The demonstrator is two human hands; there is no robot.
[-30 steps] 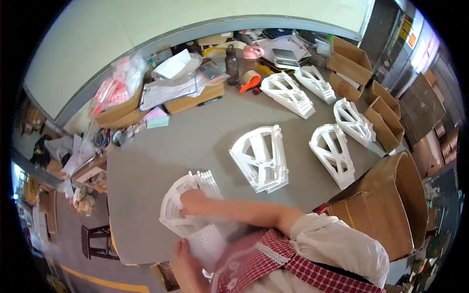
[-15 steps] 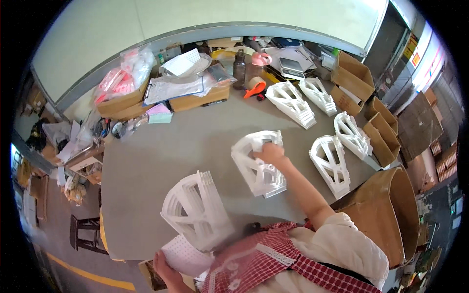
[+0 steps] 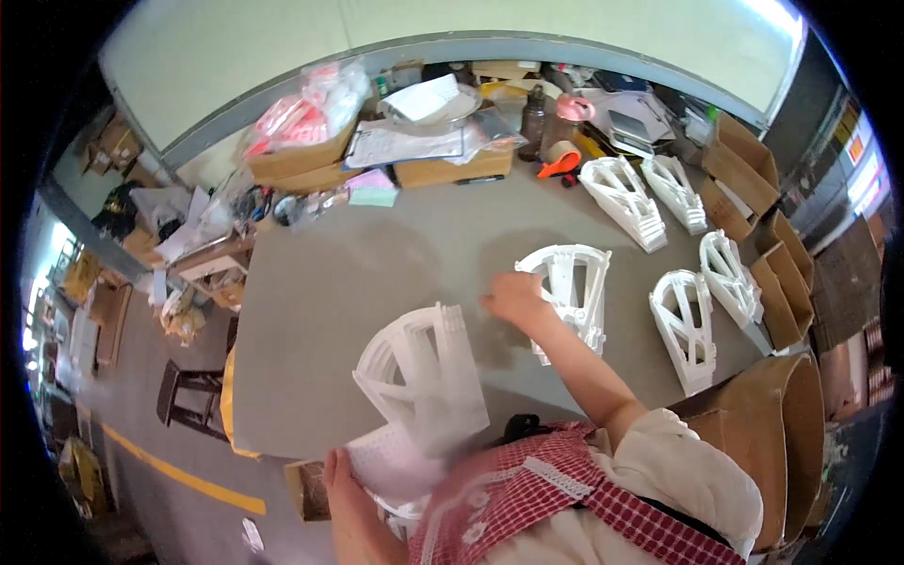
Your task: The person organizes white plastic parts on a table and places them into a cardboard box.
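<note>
My left hand (image 3: 350,504) grips the edge of a white sheet (image 3: 400,459) with small printed dots, low at the table's near edge. Just beyond it a stack of fan-shaped white plastic frames (image 3: 468,372) stands on the table, partly hazy in view. Mid-table, my right hand (image 3: 516,299) is beside the left edge of another stack of white plastic frames (image 3: 595,294). Its fingers are curled together and point left; whatever they may hold is too small to make out. My right forearm passes in front of that stack's lower part.
Further white frame stacks (image 3: 686,330) stand at the right of the grey table (image 3: 292,358). Open cardboard boxes (image 3: 753,452) line the right edge. Along the back are a clipboard (image 3: 405,143), a brown bottle (image 3: 533,122), an orange tape dispenser (image 3: 558,162) and a scale (image 3: 629,129).
My right hand has moved from within the middle frame stack to its left side, and that stack is turned differently. My left hand still holds the sheet. The whole view has shifted.
</note>
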